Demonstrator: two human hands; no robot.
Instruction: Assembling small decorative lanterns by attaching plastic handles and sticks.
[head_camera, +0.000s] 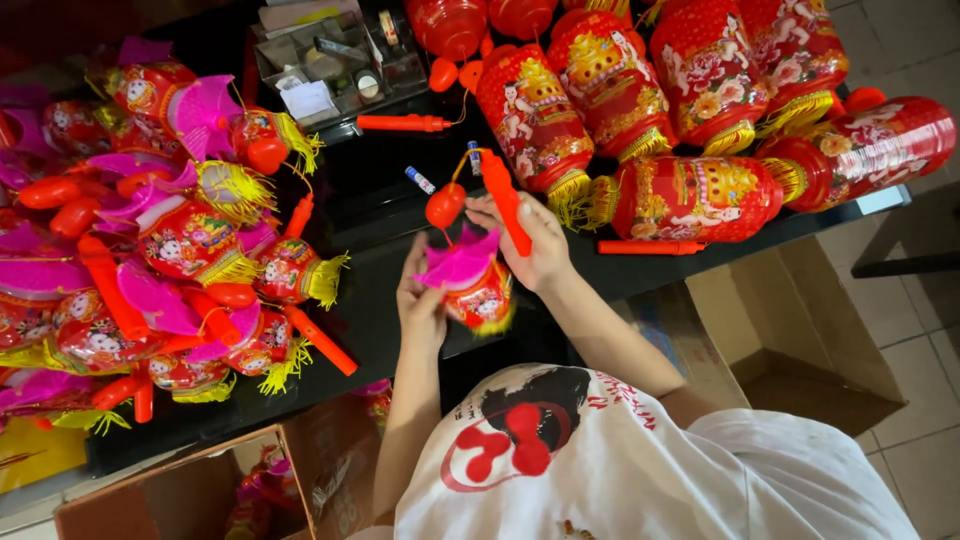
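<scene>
While gripped from both sides above the near edge of the black bench (400, 300), small toy lantern (478, 290) held up between the two hands, clear of the heaps on either side. Left hand (420, 300) closed on the lantern's pink fan-shaped fin, fingers (412, 268) pinched together on it, probably to steady the body. Right hand (535, 245) wrapped around the red handle stick (505, 205), fingers clamped on it, stick slanting up and away with a red bulb-shaped knob (445, 205) hanging at its cord, just beside the fin.

To the left, a dense pile of finished small lanterns (170, 260) with pink fins, yellow tassels and red sticks. Farther back on the right, a row of large red cylinder lanterns (700, 100), some lying, some leaning. Two small batteries (420, 180) loose on the bench just beyond the hands. Clear plastic tray (330, 60) of odds and ends at the far edge. Open cardboard boxes (780, 330) below on the floor, both sides.
</scene>
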